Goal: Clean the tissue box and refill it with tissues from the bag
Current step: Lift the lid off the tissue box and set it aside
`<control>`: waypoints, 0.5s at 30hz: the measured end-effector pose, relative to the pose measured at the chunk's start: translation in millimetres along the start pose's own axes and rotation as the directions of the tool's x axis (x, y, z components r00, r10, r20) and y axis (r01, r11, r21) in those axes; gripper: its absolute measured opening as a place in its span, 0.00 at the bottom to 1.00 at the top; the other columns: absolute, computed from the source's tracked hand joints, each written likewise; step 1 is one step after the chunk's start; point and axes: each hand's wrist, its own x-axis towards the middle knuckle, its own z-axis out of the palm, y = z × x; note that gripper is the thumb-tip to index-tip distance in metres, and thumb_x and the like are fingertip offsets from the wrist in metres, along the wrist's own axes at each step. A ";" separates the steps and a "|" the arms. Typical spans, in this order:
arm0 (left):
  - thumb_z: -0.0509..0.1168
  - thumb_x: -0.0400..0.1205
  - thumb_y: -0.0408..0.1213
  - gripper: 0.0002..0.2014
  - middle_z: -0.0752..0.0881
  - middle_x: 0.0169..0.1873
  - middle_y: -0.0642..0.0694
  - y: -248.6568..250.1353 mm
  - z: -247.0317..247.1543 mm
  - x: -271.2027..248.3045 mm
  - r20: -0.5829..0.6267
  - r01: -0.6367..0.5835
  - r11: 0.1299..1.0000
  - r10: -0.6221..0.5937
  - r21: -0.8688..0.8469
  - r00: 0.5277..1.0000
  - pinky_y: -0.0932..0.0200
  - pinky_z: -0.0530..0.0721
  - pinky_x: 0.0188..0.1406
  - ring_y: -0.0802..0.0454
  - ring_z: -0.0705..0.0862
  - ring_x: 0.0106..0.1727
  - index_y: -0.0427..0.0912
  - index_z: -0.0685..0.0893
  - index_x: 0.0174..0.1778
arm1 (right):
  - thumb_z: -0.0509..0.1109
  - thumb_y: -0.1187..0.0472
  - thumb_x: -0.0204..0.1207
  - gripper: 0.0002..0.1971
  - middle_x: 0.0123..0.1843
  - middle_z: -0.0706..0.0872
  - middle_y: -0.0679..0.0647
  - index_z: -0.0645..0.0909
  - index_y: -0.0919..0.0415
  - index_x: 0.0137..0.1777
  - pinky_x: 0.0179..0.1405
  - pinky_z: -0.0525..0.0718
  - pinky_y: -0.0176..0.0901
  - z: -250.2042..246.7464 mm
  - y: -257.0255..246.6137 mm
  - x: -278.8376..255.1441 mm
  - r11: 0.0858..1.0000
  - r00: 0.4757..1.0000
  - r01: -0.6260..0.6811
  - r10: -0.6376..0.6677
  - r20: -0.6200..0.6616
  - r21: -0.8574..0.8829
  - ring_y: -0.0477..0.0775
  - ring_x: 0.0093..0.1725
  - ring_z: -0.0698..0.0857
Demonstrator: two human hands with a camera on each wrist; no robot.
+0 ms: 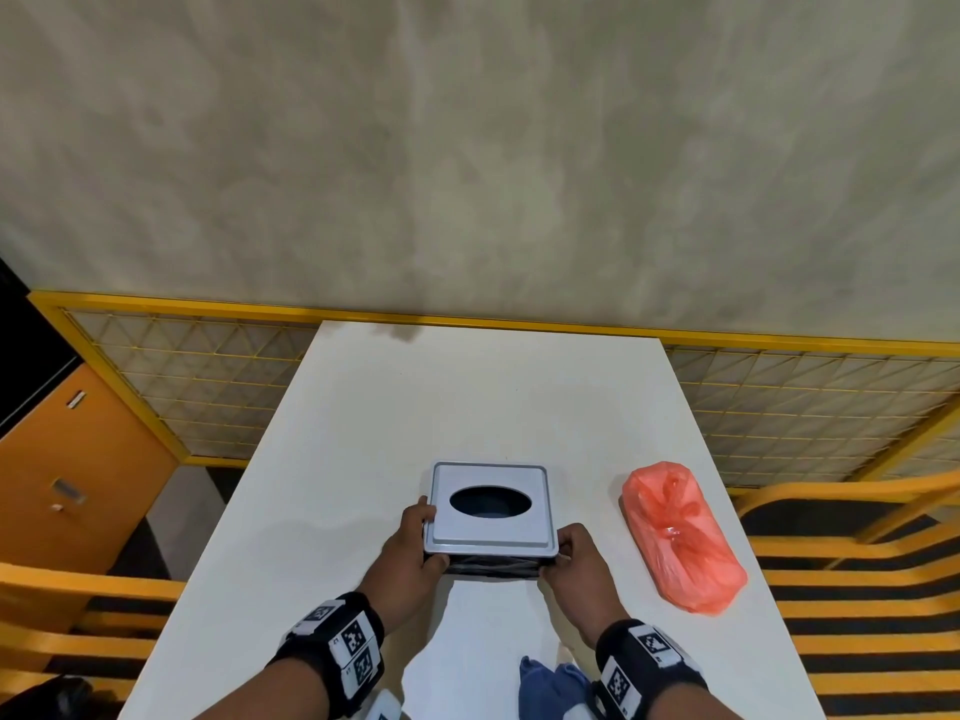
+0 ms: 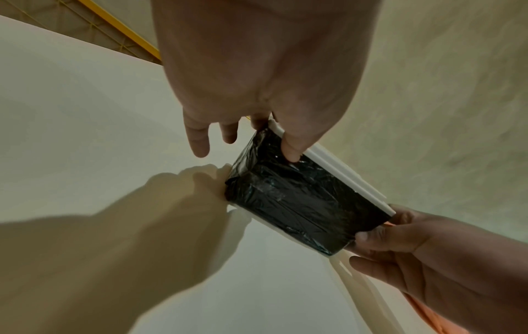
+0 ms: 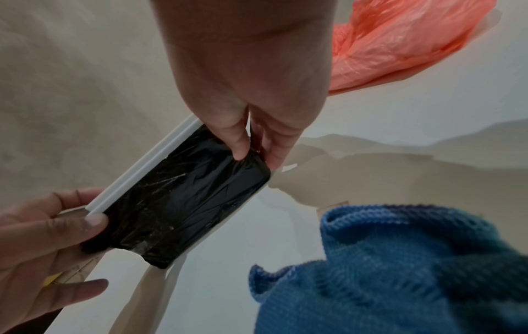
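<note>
A white table (image 1: 363, 459) stands against a mottled beige wall (image 1: 467, 148), with yellow mesh railing (image 1: 208, 387) behind it and yellow slatted benches (image 1: 857, 563) at each side; near its centre, the tissue box (image 1: 491, 506), grey lid with a dark oval opening above black-wrapped sides, is held at its near corners; the left hand (image 1: 410, 550) curls fingers along the left edge, thumb pressing the black front; the right hand (image 1: 574, 558) pinches the right corner between thumb and fingers; both forearms reach forward, wearing black marker bands; an orange bag (image 1: 680, 537) lies right of the box, apart; a blue cloth (image 1: 550, 688) sits at the near edge.
</note>
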 end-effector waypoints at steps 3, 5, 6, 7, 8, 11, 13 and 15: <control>0.64 0.84 0.34 0.26 0.64 0.85 0.51 1.7 -1.1 -2.5 -0.006 0.006 1.000 -0.006 0.017 1.000 0.55 0.80 0.66 0.47 0.79 0.71 0.55 0.61 0.74 | 0.65 0.75 0.70 0.14 0.45 0.88 0.51 0.75 0.54 0.47 0.47 0.85 0.47 -0.5 -0.8 -0.4 1.000 1.000 0.003 -0.003 0.005 -0.005 0.50 0.46 0.87; 0.65 0.84 0.33 0.27 0.61 0.86 0.53 4.3 -1.6 -4.3 -0.007 0.006 1.000 -0.006 0.013 1.000 0.56 0.79 0.69 0.49 0.77 0.73 0.55 0.61 0.74 | 0.66 0.74 0.70 0.15 0.45 0.89 0.50 0.76 0.53 0.47 0.48 0.86 0.49 -1.2 -0.7 -1.6 1.000 1.000 0.002 -0.001 0.007 -0.004 0.50 0.46 0.87; 0.65 0.84 0.33 0.27 0.60 0.86 0.54 5.7 -1.8 -4.9 -0.006 0.002 1.000 -0.002 0.001 1.000 0.56 0.77 0.71 0.51 0.75 0.75 0.56 0.61 0.73 | 0.66 0.74 0.70 0.14 0.45 0.89 0.50 0.76 0.53 0.47 0.49 0.86 0.49 -1.7 -0.7 -2.0 1.000 1.000 0.003 -0.003 0.010 -0.001 0.50 0.46 0.87; 0.65 0.84 0.32 0.28 0.59 0.86 0.54 7.3 -1.9 -5.8 -0.002 0.000 1.000 0.000 -0.009 1.000 0.57 0.75 0.72 0.52 0.74 0.76 0.58 0.60 0.73 | 0.67 0.73 0.70 0.14 0.45 0.89 0.49 0.76 0.53 0.48 0.48 0.86 0.48 -2.7 -0.5 -2.4 1.000 1.000 0.004 -0.004 0.013 -0.001 0.49 0.46 0.87; 0.65 0.84 0.32 0.29 0.58 0.86 0.54 8.3 -1.5 -6.7 0.001 -0.002 1.000 0.002 -0.017 1.000 0.58 0.74 0.75 0.52 0.73 0.78 0.59 0.60 0.74 | 0.68 0.73 0.70 0.13 0.44 0.89 0.49 0.76 0.53 0.48 0.45 0.85 0.45 -4.2 -1.1 -3.0 1.000 1.000 0.011 -0.011 0.019 -0.003 0.49 0.45 0.87; 0.66 0.84 0.33 0.32 0.51 0.87 0.53 8.7 0.0 -8.5 -0.007 -0.005 1.000 0.005 0.001 1.000 0.61 0.61 0.80 0.53 0.58 0.86 0.53 0.59 0.80 | 0.72 0.71 0.70 0.14 0.47 0.87 0.48 0.77 0.55 0.51 0.39 0.79 0.32 -16.3 -4.3 -2.8 0.997 0.998 0.070 -0.069 0.002 -0.023 0.50 0.47 0.86; 0.67 0.84 0.35 0.33 0.50 0.86 0.54 10.5 1.5 -11.5 -0.031 -0.010 0.999 0.011 0.045 0.999 0.63 0.56 0.78 0.53 0.52 0.87 0.51 0.59 0.83 | 0.74 0.72 0.71 0.16 0.49 0.84 0.52 0.77 0.55 0.54 0.38 0.76 0.26 -32.3 -5.5 -1.7 0.991 0.987 0.127 -0.130 -0.093 -0.045 0.51 0.47 0.84; 0.68 0.83 0.36 0.34 0.49 0.87 0.52 14.1 3.0 -13.5 -0.084 -0.014 0.999 0.018 0.052 0.996 0.61 0.57 0.76 0.53 0.52 0.87 0.52 0.59 0.83 | 0.76 0.70 0.71 0.17 0.49 0.83 0.55 0.79 0.56 0.56 0.40 0.77 0.31 -54.5 -5.7 0.5 0.976 0.951 0.187 -0.209 -0.229 -0.114 0.54 0.47 0.83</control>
